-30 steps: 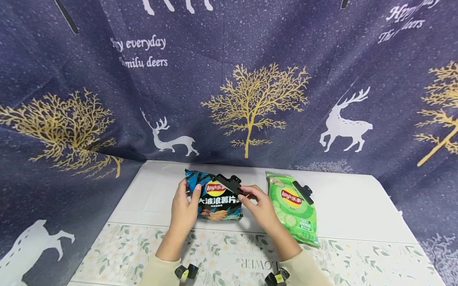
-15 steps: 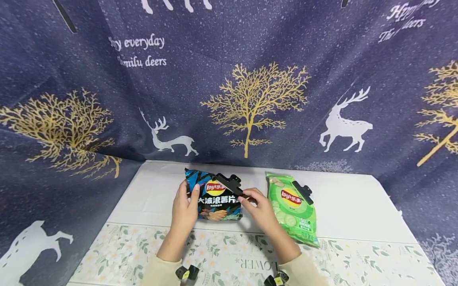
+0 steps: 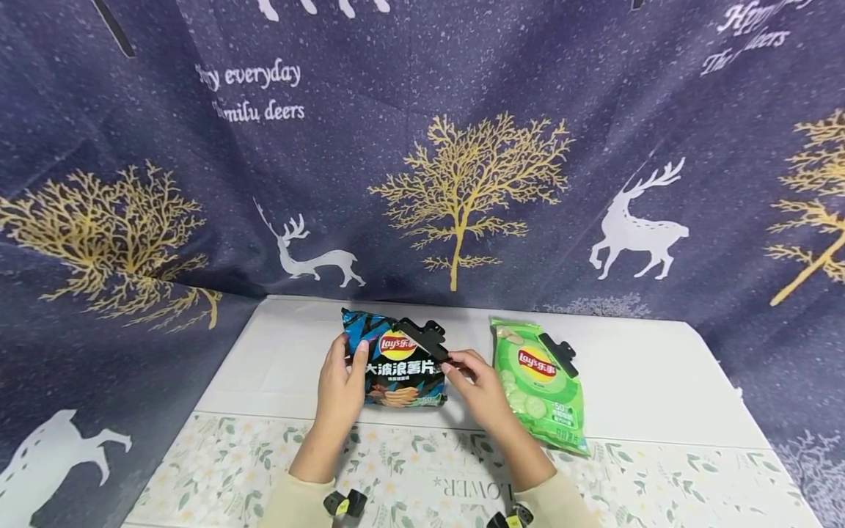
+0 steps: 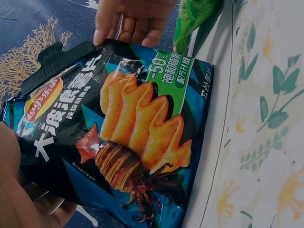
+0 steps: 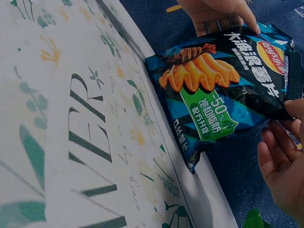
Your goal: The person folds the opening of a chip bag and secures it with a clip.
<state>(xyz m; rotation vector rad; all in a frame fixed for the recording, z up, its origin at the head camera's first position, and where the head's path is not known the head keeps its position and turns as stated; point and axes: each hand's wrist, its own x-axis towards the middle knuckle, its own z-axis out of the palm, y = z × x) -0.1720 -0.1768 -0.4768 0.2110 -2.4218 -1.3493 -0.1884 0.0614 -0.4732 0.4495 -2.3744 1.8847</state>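
A black and blue potato chip bag (image 3: 401, 372) stands tilted up between both hands, its front facing the head camera. The left hand (image 3: 341, 381) grips its left side, thumb on the front and fingers behind. A black bag clip (image 3: 422, 339) sits slantwise across the upper right corner. At the clip's lower end, the right hand (image 3: 485, 389) pinches the bag's right edge between thumb and fingers. In the right wrist view, that thumb lies right at the clip (image 5: 293, 78). The left wrist view shows the bag's lower edge (image 4: 202, 118) close to the white surface.
To the right, a green chip bag (image 3: 541, 389) lies on the table, a second black clip (image 3: 560, 355) on its upper right edge. The tabletop (image 3: 647, 381) is white at the back and flower-printed in front. A dark blue cloth (image 3: 330, 147) with deer and trees hangs behind.
The right hand's fingers have shifted slightly down along the bag's right edge. The left hand, both bags and the clips stay nearly the same.
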